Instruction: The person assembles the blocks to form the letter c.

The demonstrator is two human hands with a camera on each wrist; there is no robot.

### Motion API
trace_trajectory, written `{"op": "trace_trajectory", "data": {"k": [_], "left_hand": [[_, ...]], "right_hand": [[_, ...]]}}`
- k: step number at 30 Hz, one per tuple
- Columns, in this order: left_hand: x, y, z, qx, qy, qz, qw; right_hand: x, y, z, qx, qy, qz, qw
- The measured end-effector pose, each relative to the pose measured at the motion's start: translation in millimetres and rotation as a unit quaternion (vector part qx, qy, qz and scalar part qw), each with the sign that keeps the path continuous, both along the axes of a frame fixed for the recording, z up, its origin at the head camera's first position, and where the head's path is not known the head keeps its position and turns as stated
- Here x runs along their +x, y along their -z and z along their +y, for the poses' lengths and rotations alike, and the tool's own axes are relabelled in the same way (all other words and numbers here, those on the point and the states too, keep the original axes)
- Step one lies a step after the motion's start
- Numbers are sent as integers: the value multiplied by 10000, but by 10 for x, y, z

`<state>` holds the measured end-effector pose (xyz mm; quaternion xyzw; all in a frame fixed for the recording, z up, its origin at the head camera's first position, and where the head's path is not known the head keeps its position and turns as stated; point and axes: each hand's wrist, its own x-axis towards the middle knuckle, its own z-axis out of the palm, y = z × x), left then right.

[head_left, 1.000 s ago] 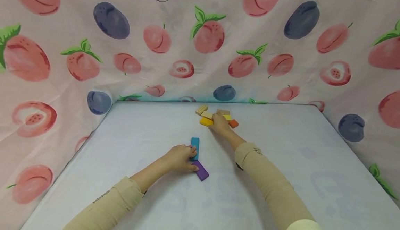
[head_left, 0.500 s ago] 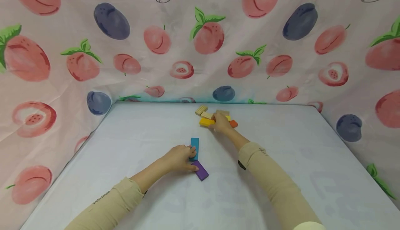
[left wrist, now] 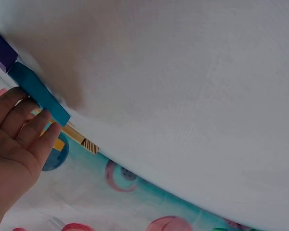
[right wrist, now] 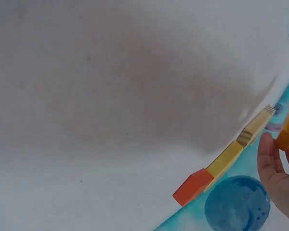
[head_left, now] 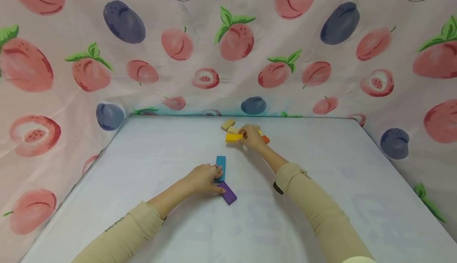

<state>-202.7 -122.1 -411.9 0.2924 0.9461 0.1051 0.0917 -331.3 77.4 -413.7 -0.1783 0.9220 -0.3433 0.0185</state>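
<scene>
My left hand (head_left: 203, 179) rests across two blocks lying end to end on the white table. Its fingers touch the blue block (head_left: 221, 161), while the thumb lies on the purple block (head_left: 230, 196), which sits at an angle nearer me. In the left wrist view the fingers reach fairly straight to the side of the blue block (left wrist: 41, 94). Farther back, my right hand (head_left: 252, 138) pinches a yellow-orange block (head_left: 233, 138) by its right end. In the right wrist view that block (right wrist: 286, 131) shows between thumb and fingers, apart from the row of other blocks.
Behind the right hand are plain wooden blocks (head_left: 227, 124), partly hidden. A red-orange block (right wrist: 192, 186) and a light yellow block (right wrist: 225, 161) lie in line with a wooden one (right wrist: 256, 126). A fruit-patterned cloth (head_left: 210, 48) hangs behind the table.
The right hand has taken hold of the yellow-orange block and raised it slightly, turning it a little. The left hand stays on the blue and purple blocks.
</scene>
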Motion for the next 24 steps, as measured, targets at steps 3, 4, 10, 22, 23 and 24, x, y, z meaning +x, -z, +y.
{"op": "trace_trajectory", "data": {"k": [3,4,10,22,23,24], "left_hand": [[-5,9,-12,-18,1,15,10000],[-8,14,-15,-30,11,30,10000],[-27,23,-12,-4,78,79,9999],[-27,22,-5,-96,-30,-36,9999],[-25,23,-5,-94,-41,-52,9999],[-21,21,-4,-90,-59,-62,9999]], "right_hand": [[19,1,-12,-294,-82,108,9995],[24,3,-13,-411,-131,140,9990],[53,-36,-22,-884,-187,-253,9956],[69,-98,29,-1533,-151,-1024,9827],[72,-100,33,-1551,-158,-1032,9824],[75,-103,37,-1565,-175,-1034,9821]]}}
